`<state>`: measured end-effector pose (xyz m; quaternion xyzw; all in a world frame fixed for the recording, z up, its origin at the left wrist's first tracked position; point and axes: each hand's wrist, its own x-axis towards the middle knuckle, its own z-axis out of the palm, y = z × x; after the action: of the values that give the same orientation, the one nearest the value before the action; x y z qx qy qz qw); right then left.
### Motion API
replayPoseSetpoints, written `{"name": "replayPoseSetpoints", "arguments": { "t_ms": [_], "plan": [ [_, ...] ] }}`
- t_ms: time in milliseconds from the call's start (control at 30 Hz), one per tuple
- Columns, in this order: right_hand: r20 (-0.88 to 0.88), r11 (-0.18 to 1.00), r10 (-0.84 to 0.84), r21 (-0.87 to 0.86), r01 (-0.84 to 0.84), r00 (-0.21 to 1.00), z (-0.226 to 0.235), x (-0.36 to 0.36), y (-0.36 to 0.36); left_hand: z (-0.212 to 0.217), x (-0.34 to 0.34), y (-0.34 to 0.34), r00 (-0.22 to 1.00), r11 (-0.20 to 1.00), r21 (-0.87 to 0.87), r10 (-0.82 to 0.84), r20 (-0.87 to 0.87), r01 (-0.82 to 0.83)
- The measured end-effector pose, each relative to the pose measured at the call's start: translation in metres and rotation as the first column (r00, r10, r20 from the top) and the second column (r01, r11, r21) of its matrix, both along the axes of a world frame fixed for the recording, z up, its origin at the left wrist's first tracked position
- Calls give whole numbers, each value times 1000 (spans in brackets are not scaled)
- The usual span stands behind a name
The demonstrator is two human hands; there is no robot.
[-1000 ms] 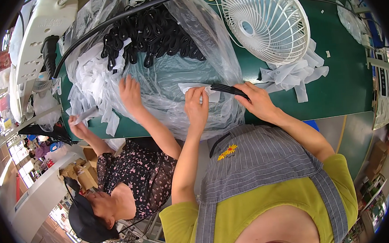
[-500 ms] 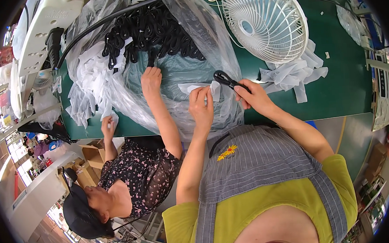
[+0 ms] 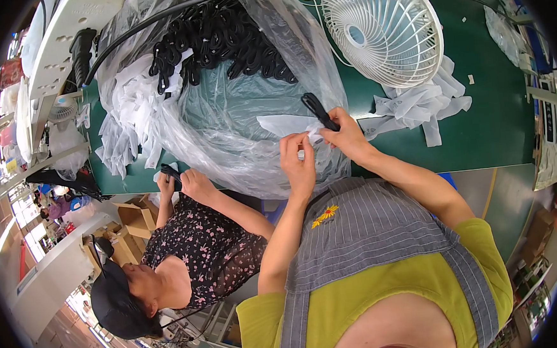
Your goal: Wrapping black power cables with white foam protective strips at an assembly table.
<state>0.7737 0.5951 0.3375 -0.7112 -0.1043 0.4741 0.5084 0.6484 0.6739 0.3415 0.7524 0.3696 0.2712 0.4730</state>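
My right hand (image 3: 348, 133) grips a folded black cable bundle (image 3: 317, 110), which points up and to the left from its fingers. Close beside it, my left hand (image 3: 298, 163) pinches a small translucent white plastic bag (image 3: 315, 133) near the lower end of the cable. Whether the cable touches the bag's mouth I cannot tell. Behind both hands spreads a large clear plastic bag (image 3: 225, 142), with a heap of black cable bundles (image 3: 213, 41) at its far side. Another flat white bag (image 3: 282, 123) lies on it just beyond my left fingers.
Loose white bags (image 3: 424, 104) lie at the right, under a white fan (image 3: 381, 34). A second pile (image 3: 133, 109) sits at the left. A co-worker (image 3: 200, 255) at my left holds a black cable. A white power strip (image 3: 69, 34) and a thick black cord (image 3: 161, 25) cross the far left.
My two hands have come together, the left moving right toward the cable. The cable now tilts more upright. The co-worker's hand has drawn a cable from the heap back to their other hand.
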Motion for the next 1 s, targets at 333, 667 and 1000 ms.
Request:
{"name": "replayPoseSetpoints", "arguments": {
  "t_ms": [333,667,1000],
  "plan": [
    [711,947,266,-68,-313,651,58,25,-54,-4,-1,7,998,998,54,34,-44,-31],
    [562,879,459,-176,-443,688,65,32,-54,-8,7,5,994,964,243,-110,3,106],
    [623,745,639,-355,-565,452,70,26,-36,0,14,10,975,887,411,-220,-21,209]
  ]
}}
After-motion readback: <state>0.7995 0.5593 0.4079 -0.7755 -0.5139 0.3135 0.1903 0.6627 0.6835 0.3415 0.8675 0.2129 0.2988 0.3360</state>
